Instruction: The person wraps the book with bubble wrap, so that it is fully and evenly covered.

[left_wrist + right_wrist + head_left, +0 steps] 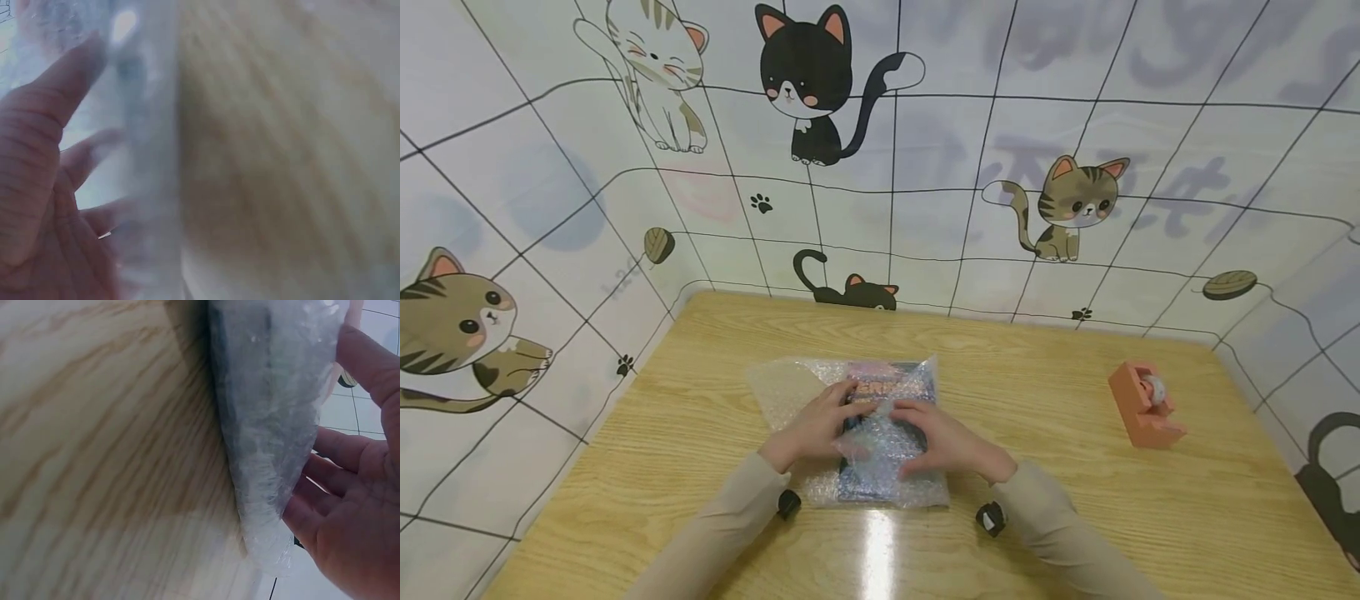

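A flat, book-like item (868,490) with a dark blue cover and orange lettering lies on the table under clear bubble wrap (786,387). My left hand (812,425) rests on the left side of it, fingers spread and thumb showing through a loose flap of wrap. On the right side, my right hand (951,437) touches the wrap with its fingers lightly bent and apart. In the left wrist view the wrap's blurred edge covers the fingertips. The right wrist view shows the wrapped side (269,425) with fingertips along it.
An orange tape dispenser (1138,404) with a roll of tape stands on the right of the wooden table (1030,358). Cloth walls (940,150) printed with cats and grid lines enclose the back and sides. Spare wrap spreads left of the item.
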Demonstrator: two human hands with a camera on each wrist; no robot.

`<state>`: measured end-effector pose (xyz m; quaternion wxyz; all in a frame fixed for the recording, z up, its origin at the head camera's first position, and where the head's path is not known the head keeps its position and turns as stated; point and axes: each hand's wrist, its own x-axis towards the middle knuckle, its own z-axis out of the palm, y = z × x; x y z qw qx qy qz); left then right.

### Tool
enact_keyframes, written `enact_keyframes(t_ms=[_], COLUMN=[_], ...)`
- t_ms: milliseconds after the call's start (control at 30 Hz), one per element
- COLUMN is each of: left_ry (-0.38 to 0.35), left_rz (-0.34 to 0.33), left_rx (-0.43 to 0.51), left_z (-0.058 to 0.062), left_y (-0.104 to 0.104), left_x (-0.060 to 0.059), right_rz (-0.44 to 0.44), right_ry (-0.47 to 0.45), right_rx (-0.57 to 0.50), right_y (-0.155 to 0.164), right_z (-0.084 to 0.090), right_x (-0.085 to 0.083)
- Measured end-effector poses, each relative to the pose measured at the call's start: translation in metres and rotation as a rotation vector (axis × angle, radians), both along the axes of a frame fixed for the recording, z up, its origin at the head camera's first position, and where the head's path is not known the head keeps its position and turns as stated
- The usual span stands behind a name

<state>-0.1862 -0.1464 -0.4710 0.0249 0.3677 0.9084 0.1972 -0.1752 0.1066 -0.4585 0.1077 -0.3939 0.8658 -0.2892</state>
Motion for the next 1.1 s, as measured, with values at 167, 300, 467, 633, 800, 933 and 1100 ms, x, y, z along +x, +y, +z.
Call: enact_keyframes(t_ms=[167,300,467,633,800,933,1100], left_ry=[-0.009,0.074,0.172,0.168,0.019,-0.092,-0.135], left_rz=[0.022,0.096,0.311,0.636,0.826,0.827,0.825], left_rx=[0.050,0.095,0.202,0.265,0.259,0.272,0.354], left_z=[0.006,0.010,0.015,0.019,0.021,0.019,0.014], left_y=[-0.010,-0.027,-0.050,-0.068,-0.084,-0.092,-0.095], left_x=[0.000,0.001,0.007,0.016,0.020,0.021,0.018], right_rz=[-0.011,-0.012,-0.017,-0.019,-0.020,-0.017,-0.013], right_ry=[-0.027,-0.036,-0.045,-0.045,-0.034,-0.026,-0.018], right_rx=[-0.006,-0.005,-0.002,0.000,0.002,-0.006,-0.012], right_y=[-0.001,-0.001,-0.001,-0.001,0.000,0.001,0.001], right_z=[0.001,0.001,0.000,0.000,-0.001,-0.001,0.001], right_x=[0.000,0.001,0.001,0.001,0.001,0.002,0.003])
